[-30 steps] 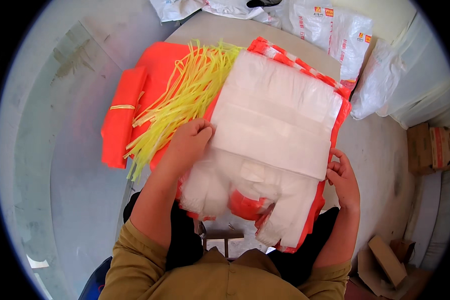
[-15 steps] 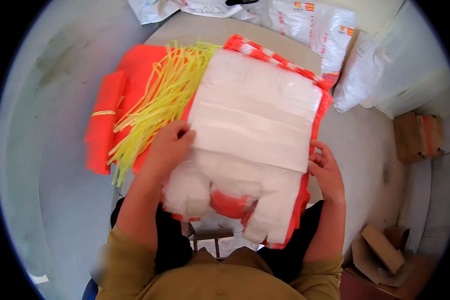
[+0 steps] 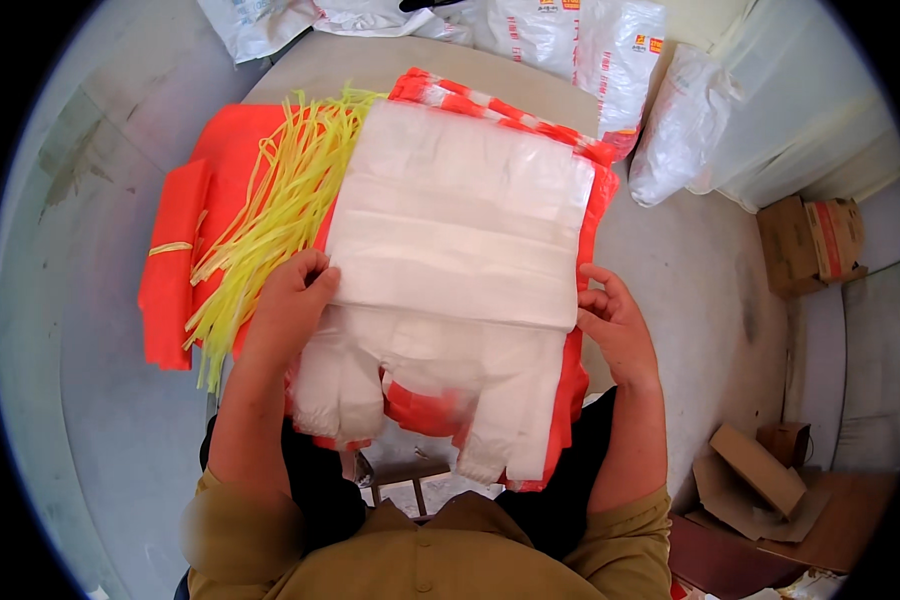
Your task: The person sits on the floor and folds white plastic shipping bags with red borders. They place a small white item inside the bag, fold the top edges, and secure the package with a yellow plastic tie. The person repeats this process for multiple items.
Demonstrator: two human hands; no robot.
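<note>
A white plastic bag (image 3: 455, 265), with two handle straps toward me, lies flat over red plastic bags (image 3: 598, 205) that show along its right and far edges. Its near part is folded across the middle in a straight crease. My left hand (image 3: 292, 300) is closed at the white bag's left edge, thumb and fingertips pinching it. On the opposite edge, at the crease, my right hand (image 3: 618, 325) has thumb and index finger closed on the film, the other fingers curled. The handle straps hang over the table's near edge above my lap.
Left of the bags lie yellow plastic strips (image 3: 275, 210) on red sheeting (image 3: 232, 140), beside a tied red bundle (image 3: 173, 265). White printed sacks (image 3: 620, 60) stand beyond the round table (image 3: 370, 60). Cardboard boxes (image 3: 795, 245) and opened cartons (image 3: 760, 480) are at the right.
The whole scene sits further left in the picture, as the view has shifted. Both hands keep their places at the white bag's edges, and the bag lies as before.
</note>
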